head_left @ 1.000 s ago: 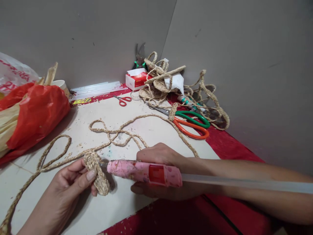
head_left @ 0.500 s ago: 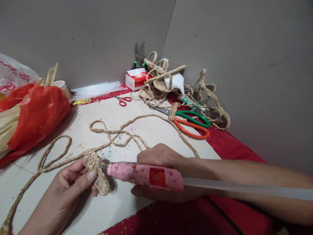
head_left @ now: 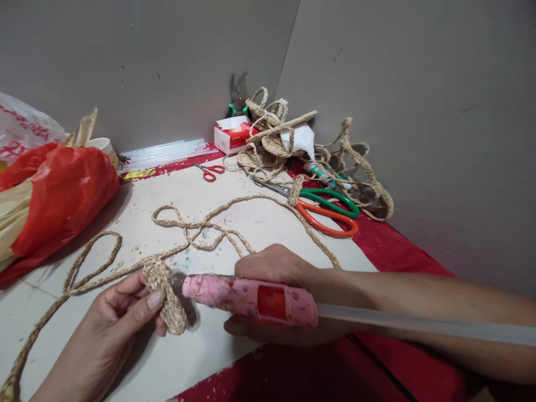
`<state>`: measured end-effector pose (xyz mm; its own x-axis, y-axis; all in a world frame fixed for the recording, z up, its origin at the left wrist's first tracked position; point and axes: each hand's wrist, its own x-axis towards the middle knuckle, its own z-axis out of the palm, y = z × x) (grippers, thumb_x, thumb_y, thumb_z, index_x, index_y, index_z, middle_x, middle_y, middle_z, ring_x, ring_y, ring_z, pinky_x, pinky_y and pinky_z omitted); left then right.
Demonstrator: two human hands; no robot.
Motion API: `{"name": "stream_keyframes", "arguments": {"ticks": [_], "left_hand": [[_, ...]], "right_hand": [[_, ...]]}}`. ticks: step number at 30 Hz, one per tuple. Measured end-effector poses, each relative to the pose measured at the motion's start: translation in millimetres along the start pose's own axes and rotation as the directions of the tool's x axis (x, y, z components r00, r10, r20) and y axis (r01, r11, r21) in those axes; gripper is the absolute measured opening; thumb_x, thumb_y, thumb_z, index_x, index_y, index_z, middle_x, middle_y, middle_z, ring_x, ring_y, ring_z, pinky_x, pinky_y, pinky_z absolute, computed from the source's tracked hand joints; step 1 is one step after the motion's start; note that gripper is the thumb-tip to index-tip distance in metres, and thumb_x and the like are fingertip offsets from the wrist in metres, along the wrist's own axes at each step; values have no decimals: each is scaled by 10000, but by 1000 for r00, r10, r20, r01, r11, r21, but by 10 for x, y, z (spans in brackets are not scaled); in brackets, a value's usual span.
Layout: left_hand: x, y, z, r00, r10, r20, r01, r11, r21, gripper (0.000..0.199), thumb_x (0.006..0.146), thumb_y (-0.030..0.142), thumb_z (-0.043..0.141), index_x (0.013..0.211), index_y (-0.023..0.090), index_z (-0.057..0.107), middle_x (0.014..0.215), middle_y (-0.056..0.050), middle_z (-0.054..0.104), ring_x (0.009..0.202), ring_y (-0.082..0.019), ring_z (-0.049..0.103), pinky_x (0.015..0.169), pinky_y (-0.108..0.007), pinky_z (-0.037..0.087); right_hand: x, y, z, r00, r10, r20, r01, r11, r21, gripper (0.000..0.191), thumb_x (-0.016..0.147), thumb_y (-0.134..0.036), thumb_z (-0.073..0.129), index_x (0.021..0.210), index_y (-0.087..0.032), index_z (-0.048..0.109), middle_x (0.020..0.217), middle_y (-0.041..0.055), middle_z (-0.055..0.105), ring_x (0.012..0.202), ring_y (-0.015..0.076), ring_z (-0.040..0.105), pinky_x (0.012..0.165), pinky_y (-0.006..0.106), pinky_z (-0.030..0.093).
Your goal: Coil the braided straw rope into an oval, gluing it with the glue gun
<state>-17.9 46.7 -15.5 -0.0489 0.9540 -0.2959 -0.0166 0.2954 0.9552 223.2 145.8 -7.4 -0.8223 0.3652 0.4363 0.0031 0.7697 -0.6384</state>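
Between the thumb and fingers of my left hand [head_left: 119,324] is a small oval coil of braided straw cord [head_left: 165,298], tilted on its edge above the white board. A long tail of the braided cord [head_left: 125,272] runs from the coil area across the board. My right hand [head_left: 280,279] is wrapped around a pink hot glue gun [head_left: 249,298]. Its nozzle points left, at the coil's right edge; whether it touches is hard to tell. A long clear glue stick [head_left: 419,322] sticks out of the gun's back, over my right forearm. The trigger is hidden.
Large scissors with green and orange handles [head_left: 326,215] lie beyond my right hand, small red scissors [head_left: 211,172] farther back. A pile of braided cord [head_left: 272,145] stands by the red-and-white box [head_left: 234,137]. At left sits a red plastic bag [head_left: 71,190]; glue sticks [head_left: 167,154] lie along the wall.
The glue gun's back end has tipped slightly down and right, and its nozzle has shifted a little up along the coil's edge. Both hands keep their holds.
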Motion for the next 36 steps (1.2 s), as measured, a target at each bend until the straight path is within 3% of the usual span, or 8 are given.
{"name": "stream_keyframes", "arguments": {"ticks": [5, 10, 19, 26, 36], "left_hand": [[12, -16, -3, 1000, 1, -9, -2, 1000, -5, 169, 806, 403, 702, 735, 253, 732, 684, -26, 657, 604, -153, 548, 587, -248, 472], [10, -42, -21, 1000, -16, -9, 15, 1000, -25, 138, 808, 385, 711, 884, 284, 766, 707, -17, 675, 616, -156, 560, 599, -258, 491], [10, -45, -58, 999, -40, 21, 41, 999, -14, 135, 828, 400, 697, 789, 275, 729, 703, 12, 667, 641, -141, 560, 629, -237, 481], [9, -4, -18, 999, -4, 40, 5, 1000, -20, 175, 839, 387, 687, 724, 257, 714, 665, 31, 642, 613, -117, 539, 602, -211, 458], [1, -20, -28, 997, -79, 23, 80, 996, -47, 164, 848, 384, 672, 763, 248, 705, 711, 14, 660, 667, -138, 558, 661, -241, 463]], "right_hand": [[13, -15, -8, 1000, -10, -7, 10, 1000, 9, 319, 893, -358, 586, 660, -164, 488, 595, -36, 429, 550, 76, 398, 567, 213, 346], [14, -29, -6, 1000, 3, 29, -1, 995, -100, 333, 874, -392, 612, 650, -161, 527, 587, -39, 438, 535, 72, 380, 541, 209, 328], [-38, 42, 69, 999, -8, -42, 0, 982, -189, 344, 803, -393, 711, 621, -161, 534, 571, -69, 455, 518, 48, 405, 528, 188, 338], [-31, 38, -12, 998, 10, 60, -11, 1000, 18, 244, 801, -271, 704, 654, -133, 565, 610, -39, 474, 552, 63, 420, 555, 195, 364], [-17, 21, 9, 999, 15, 46, -14, 1000, -6, 315, 834, -318, 670, 620, -160, 502, 571, -58, 446, 525, 57, 399, 531, 197, 337]]}}
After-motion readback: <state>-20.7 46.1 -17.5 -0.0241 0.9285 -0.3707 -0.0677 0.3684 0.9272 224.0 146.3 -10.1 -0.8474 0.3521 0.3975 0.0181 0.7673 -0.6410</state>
